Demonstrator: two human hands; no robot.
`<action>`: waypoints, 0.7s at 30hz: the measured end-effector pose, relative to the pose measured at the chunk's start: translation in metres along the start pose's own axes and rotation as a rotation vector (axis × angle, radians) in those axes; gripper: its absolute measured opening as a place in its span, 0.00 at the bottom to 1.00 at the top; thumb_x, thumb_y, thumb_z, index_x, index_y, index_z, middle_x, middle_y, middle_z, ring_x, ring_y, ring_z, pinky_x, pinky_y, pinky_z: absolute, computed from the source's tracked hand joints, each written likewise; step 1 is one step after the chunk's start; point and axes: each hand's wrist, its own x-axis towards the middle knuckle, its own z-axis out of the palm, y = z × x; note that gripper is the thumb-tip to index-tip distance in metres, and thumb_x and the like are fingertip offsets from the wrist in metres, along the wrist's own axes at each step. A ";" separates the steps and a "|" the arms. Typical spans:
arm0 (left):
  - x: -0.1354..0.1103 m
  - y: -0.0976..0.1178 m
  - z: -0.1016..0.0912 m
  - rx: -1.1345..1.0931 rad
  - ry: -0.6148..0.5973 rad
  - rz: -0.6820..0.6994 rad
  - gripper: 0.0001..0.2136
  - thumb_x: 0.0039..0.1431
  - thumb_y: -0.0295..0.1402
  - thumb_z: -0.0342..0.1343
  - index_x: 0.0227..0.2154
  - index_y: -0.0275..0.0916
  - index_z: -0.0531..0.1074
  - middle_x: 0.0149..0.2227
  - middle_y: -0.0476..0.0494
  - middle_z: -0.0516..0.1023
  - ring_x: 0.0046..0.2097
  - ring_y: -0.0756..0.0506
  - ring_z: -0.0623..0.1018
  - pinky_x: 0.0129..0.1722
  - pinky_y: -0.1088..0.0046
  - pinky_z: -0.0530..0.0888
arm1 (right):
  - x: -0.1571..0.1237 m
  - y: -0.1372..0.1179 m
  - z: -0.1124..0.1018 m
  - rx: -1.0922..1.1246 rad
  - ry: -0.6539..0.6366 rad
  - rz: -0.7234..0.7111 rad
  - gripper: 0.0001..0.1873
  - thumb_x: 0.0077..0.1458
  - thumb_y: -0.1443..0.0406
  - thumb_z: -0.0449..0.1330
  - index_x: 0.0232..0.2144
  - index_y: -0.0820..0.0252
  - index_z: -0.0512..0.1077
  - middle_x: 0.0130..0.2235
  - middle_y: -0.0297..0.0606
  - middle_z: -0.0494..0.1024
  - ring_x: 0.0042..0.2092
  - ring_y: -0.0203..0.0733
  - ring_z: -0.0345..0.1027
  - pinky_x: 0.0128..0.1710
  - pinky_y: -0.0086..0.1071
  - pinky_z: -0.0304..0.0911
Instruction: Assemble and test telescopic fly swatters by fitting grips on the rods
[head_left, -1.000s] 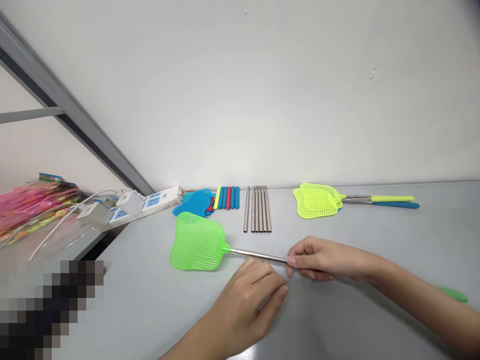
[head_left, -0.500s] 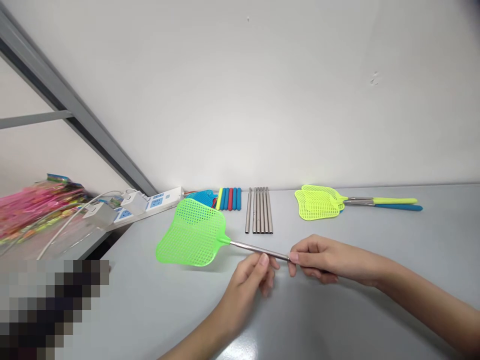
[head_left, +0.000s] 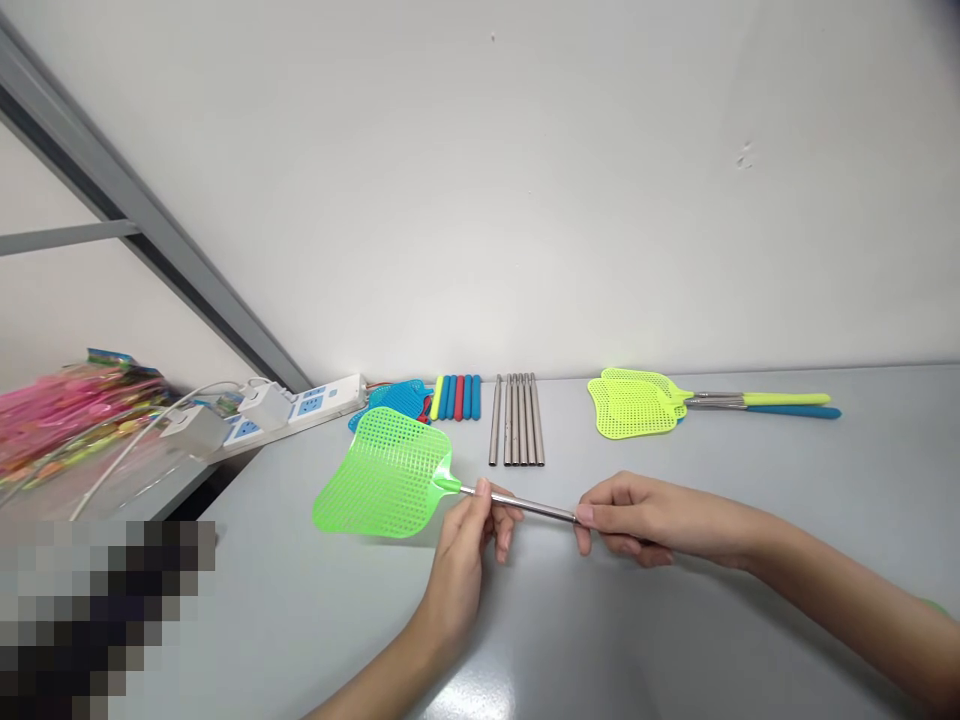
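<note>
So the bright green fly swatter [head_left: 384,474] is up between both hands, lying roughly level across the grey table [head_left: 300,610], and the plastic head points off to the left. The left hand [head_left: 459,575] has its thumb and fingers [head_left: 482,490] closed around the thin metal shaft [head_left: 525,505], right behind the neck where it meets the head. The right hand [head_left: 652,520] is way down at the other end, with its fingertips [head_left: 583,515] pinching the shaft's bare tip, and the other fingers curled loosely under. Can't really tell if the swatter's touching the table or sitting just above it.

Behind it, a blue swatter head [head_left: 394,400] peeks out just past the green one. Next to that is a row of blue, red and yellow handle grips [head_left: 455,397], then a neat row of steel tubes [head_left: 516,420]. Further right sit two yellow-green swatters [head_left: 634,405] with yellow and blue handles. Over on the left there's a white power strip [head_left: 315,405] with two plug-in chargers [head_left: 264,405] and a pile of pink packaged stuff [head_left: 75,415].
</note>
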 end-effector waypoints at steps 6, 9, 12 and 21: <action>0.003 -0.003 -0.005 -0.003 0.014 0.034 0.20 0.58 0.46 0.42 0.22 0.35 0.67 0.18 0.51 0.61 0.22 0.52 0.61 0.25 0.77 0.59 | -0.001 -0.001 -0.001 -0.004 0.003 0.012 0.18 0.55 0.54 0.51 0.29 0.64 0.69 0.20 0.25 0.54 0.19 0.25 0.42 0.18 0.25 0.40; 0.004 -0.004 -0.006 0.001 0.011 0.058 0.20 0.59 0.45 0.40 0.23 0.35 0.67 0.17 0.52 0.60 0.22 0.52 0.60 0.25 0.77 0.59 | -0.001 0.001 -0.003 0.006 -0.009 0.007 0.18 0.55 0.54 0.51 0.29 0.64 0.69 0.20 0.26 0.54 0.19 0.26 0.42 0.18 0.25 0.40; 0.005 -0.004 -0.007 -0.020 0.018 0.071 0.20 0.60 0.44 0.40 0.24 0.35 0.68 0.17 0.52 0.60 0.22 0.53 0.60 0.25 0.77 0.59 | -0.001 0.002 -0.004 0.003 -0.016 0.006 0.17 0.55 0.54 0.51 0.30 0.64 0.69 0.20 0.26 0.54 0.19 0.26 0.42 0.18 0.25 0.40; 0.013 0.004 -0.007 -0.286 0.095 -0.017 0.15 0.56 0.44 0.47 0.31 0.35 0.68 0.26 0.49 0.66 0.26 0.52 0.66 0.27 0.75 0.65 | 0.000 0.005 -0.005 -0.067 -0.006 0.046 0.20 0.54 0.52 0.51 0.30 0.64 0.69 0.20 0.26 0.56 0.19 0.26 0.44 0.17 0.23 0.41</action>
